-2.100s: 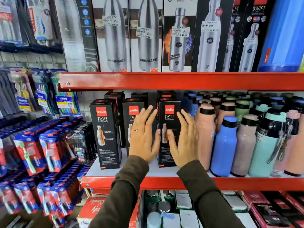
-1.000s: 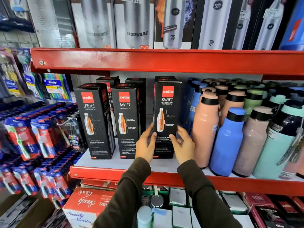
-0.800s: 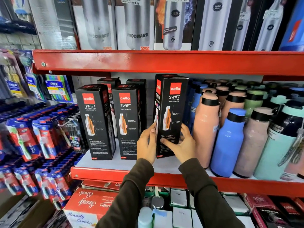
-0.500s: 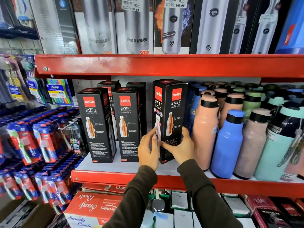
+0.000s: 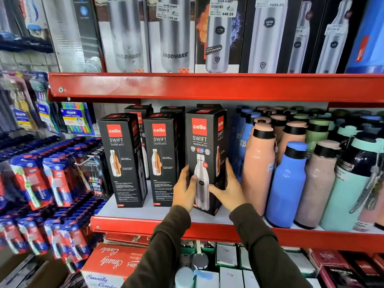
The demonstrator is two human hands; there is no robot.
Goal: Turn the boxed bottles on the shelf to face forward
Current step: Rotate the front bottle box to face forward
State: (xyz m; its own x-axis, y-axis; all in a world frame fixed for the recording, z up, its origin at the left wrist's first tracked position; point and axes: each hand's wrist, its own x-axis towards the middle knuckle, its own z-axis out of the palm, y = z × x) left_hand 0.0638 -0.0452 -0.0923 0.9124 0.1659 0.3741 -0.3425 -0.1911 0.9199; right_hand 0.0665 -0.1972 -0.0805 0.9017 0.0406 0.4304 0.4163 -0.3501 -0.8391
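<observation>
Three black Cello Swift boxes stand in the front row of the middle red shelf (image 5: 158,224). The rightmost box (image 5: 204,142) shows a face with a white bottle picture toward me. My left hand (image 5: 184,189) grips its lower left edge, thumb on the front. My right hand (image 5: 227,189) holds its lower right side. The middle box (image 5: 161,156) and the left box (image 5: 121,159) stand untouched, each showing a face with an orange and white bottle. More black boxes (image 5: 138,112) stand behind them, mostly hidden.
Loose pink (image 5: 258,165), blue (image 5: 287,186) and mint (image 5: 351,190) bottles crowd the shelf right of the held box. Tall steel-bottle boxes (image 5: 174,38) fill the upper shelf. Toothbrush packs (image 5: 41,177) hang at the left. Red cartons (image 5: 112,262) sit below.
Between my two hands the rightmost box has rotated on the shelf: the orange-bottle face swung to the right side and the white-bottle face now points forward. The other boxes have not moved.
</observation>
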